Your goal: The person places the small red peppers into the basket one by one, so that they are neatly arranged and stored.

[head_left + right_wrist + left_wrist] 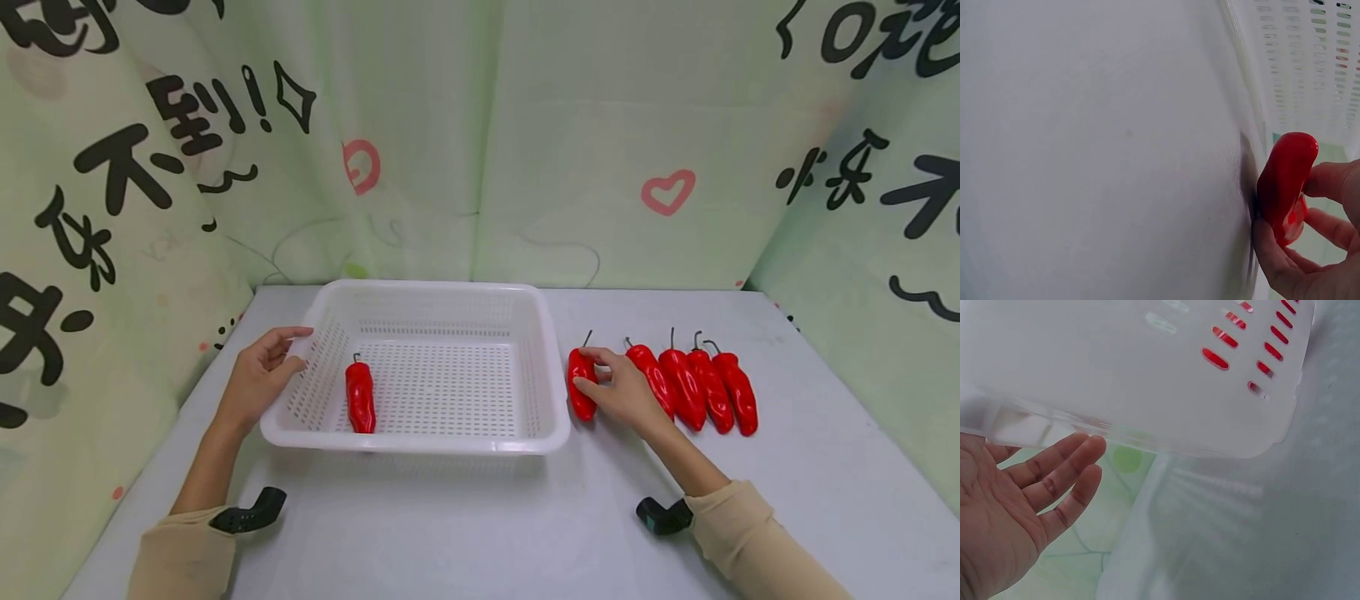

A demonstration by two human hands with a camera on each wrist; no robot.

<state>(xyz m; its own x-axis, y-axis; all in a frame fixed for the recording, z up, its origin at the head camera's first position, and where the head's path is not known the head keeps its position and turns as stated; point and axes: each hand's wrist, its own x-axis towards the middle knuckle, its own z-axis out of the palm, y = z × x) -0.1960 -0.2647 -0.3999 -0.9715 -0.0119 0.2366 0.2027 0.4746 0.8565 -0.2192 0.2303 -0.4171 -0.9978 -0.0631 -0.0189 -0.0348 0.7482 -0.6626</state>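
A white perforated plastic basket [442, 446] stands on the table with one red chili pepper [360, 396] lying inside, toward its left. At the basket's left rim, my left hand [258, 379] holds the edge between thumb and index finger; its other fingers [1063, 509] extend loosely beside the wall. Just outside the right wall, my right hand [622, 387] pinches another red chili pepper [581, 385] between thumb and fingers. In the right wrist view this pepper [1288, 178] is close against the table surface, its stem hidden.
Several more red chili peppers [686, 387] lie side by side right of my right hand, stems pointing away. A white cloth covers the table [465, 533]. Pale green curtains [570, 167] with black lettering enclose the back and sides.
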